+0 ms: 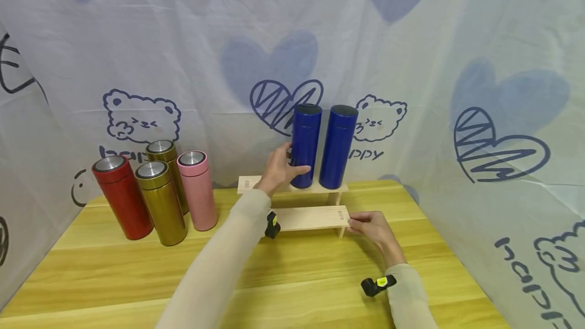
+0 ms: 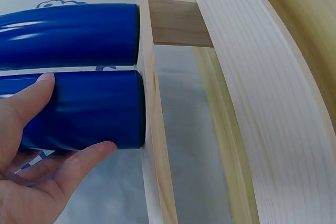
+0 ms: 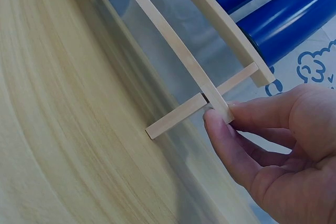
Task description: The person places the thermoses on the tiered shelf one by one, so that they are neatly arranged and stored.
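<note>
My left hand [image 1: 278, 170] holds a blue thermos bottle [image 1: 306, 138] around its lower part, fingers and thumb on either side. The bottle stands upright on the upper board of a pale wooden two-step rack [image 1: 315, 216], and in the left wrist view its base meets the board. Close to its right, a second blue thermos bottle [image 1: 338, 149] stands on the same board. At the rack's right end, my right hand [image 1: 374, 226] pinches the tip of the lower board [image 3: 184, 59] between thumb and fingers. My left forearm hides the rack's left part.
On the left of the wooden table [image 1: 320, 278] stand a red bottle [image 1: 123, 199], two gold bottles [image 1: 163, 204] [image 1: 163, 152] and a pink bottle [image 1: 198, 192], all upright with silver lids. A patterned cloth [image 1: 205, 39] hangs behind the table and along its sides.
</note>
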A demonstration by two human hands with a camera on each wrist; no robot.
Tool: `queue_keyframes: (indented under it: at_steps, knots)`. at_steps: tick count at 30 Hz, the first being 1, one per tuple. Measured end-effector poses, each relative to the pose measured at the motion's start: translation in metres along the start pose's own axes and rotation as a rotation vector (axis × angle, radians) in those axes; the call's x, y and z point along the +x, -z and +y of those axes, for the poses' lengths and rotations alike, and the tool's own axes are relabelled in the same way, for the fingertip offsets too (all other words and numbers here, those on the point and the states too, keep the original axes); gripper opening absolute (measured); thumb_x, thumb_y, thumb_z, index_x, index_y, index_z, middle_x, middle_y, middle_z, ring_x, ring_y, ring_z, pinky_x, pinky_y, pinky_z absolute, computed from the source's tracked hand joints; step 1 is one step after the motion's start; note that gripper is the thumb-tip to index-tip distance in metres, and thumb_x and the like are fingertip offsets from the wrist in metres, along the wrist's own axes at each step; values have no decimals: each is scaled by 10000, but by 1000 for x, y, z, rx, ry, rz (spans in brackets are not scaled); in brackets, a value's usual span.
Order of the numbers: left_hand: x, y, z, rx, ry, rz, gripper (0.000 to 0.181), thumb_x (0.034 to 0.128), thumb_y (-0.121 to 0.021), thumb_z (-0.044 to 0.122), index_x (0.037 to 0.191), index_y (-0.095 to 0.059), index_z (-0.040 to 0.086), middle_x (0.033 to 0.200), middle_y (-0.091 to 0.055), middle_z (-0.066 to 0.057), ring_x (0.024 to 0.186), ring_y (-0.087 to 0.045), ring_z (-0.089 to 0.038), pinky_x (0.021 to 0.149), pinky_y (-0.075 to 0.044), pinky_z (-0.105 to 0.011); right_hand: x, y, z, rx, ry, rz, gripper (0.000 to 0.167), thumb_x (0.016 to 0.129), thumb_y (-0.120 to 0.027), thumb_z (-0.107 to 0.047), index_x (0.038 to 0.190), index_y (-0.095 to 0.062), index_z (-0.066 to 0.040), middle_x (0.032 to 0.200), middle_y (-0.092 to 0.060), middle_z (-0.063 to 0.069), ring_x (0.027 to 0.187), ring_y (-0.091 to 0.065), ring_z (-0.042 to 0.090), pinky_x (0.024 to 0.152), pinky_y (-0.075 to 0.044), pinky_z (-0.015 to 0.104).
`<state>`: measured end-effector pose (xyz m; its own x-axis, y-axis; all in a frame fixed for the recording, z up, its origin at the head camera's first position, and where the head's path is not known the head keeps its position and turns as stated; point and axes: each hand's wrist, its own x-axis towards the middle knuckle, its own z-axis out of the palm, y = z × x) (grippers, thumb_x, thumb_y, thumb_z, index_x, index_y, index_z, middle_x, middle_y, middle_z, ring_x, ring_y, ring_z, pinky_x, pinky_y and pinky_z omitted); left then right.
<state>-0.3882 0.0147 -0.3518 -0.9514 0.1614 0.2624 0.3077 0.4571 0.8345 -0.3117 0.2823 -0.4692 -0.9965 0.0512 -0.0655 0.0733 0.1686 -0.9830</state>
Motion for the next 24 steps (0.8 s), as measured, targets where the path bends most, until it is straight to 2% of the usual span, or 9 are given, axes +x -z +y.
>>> queue_keyframes:
  at_steps: [7,15,24]
  knots:
    - [3,-4,1,35,8,3,779,850,-868,245,1501,-481,65,1375,-644,-178,1251,-631,-347,1072,-544,-488,-1,2,-1,-4,1,-18,349,960,-631,93,1252,-561,271,1139,-660,407,768,-748,127,752,-650,258]
    - [2,-3,1,46,26,2,805,854,-865,271,1519,-456,76,1394,-632,-182,1274,-625,-352,1089,-535,-491,0,0,0,-26,-8,-8,323,970,-623,80,1252,-591,235,1107,-703,299,812,-759,156,810,-653,299]
    - [1,1,1,44,27,1,788,862,-857,256,1518,-460,72,1397,-628,-189,1277,-619,-355,1101,-524,-494,-1,0,0,-19,5,-15,338,965,-625,90,1249,-569,265,1159,-650,417,768,-744,116,767,-651,265]
